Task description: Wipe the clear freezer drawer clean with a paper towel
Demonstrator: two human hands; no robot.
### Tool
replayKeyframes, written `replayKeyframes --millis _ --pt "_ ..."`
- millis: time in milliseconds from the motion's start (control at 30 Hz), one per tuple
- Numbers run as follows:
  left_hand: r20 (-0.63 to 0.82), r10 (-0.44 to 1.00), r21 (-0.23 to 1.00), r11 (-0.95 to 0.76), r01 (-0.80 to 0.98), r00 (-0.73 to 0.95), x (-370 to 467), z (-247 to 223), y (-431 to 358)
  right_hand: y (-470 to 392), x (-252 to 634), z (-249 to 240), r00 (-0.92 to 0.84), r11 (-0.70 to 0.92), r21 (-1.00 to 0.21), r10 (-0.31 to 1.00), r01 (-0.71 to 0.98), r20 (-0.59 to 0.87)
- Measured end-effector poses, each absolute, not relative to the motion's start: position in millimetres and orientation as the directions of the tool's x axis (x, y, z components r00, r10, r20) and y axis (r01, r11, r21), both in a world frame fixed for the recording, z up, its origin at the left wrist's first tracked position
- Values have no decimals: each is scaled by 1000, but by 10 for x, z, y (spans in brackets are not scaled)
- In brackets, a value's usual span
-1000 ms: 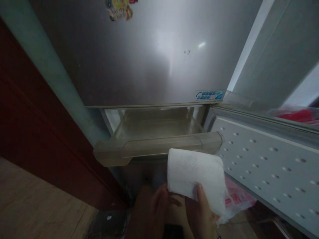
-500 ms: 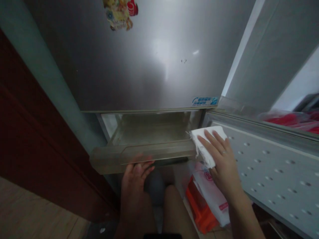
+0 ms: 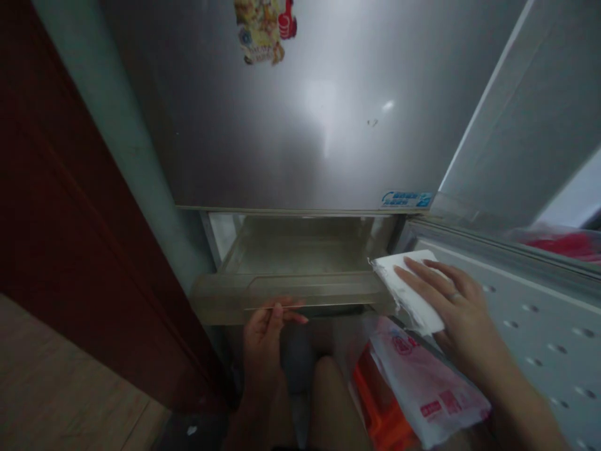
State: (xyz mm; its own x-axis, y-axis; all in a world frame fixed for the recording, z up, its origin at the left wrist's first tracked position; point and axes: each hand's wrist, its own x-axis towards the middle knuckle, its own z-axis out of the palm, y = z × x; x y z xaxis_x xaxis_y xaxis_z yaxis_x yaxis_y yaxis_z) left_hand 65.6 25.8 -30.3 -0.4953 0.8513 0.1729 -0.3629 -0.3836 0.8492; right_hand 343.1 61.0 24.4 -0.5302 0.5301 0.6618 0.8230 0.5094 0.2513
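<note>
Folded white paper towel [image 3: 412, 308]: right of centre, clasped beneath right hand [image 3: 460, 307].
Translucent beige plastic drawer [image 3: 328, 290]: centre; left hand [image 3: 264, 335] at lower front edge, grip unclear.

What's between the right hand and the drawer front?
A white cloth: the head view shows it under the right hand, overlapping the drawer front.

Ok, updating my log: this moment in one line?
left hand: at drawer front | right hand: holding white towel at drawer's right end | drawer: open
</note>
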Motion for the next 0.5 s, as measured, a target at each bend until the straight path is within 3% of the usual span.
replayKeyframes --millis 133,367,500 --pt "216 858 852 -398 -339 -466 639 -348 264 598 3385 156 -563 588 228 483 776 671" --pt "217 866 858 -389 -334 -450 627 -365 273 579 3284 77 -424 489 130 558 863 714" --pt "214 868 866 -381 -324 -447 604 -355 268 506 2978 47 -396 486 113 531 866 749"
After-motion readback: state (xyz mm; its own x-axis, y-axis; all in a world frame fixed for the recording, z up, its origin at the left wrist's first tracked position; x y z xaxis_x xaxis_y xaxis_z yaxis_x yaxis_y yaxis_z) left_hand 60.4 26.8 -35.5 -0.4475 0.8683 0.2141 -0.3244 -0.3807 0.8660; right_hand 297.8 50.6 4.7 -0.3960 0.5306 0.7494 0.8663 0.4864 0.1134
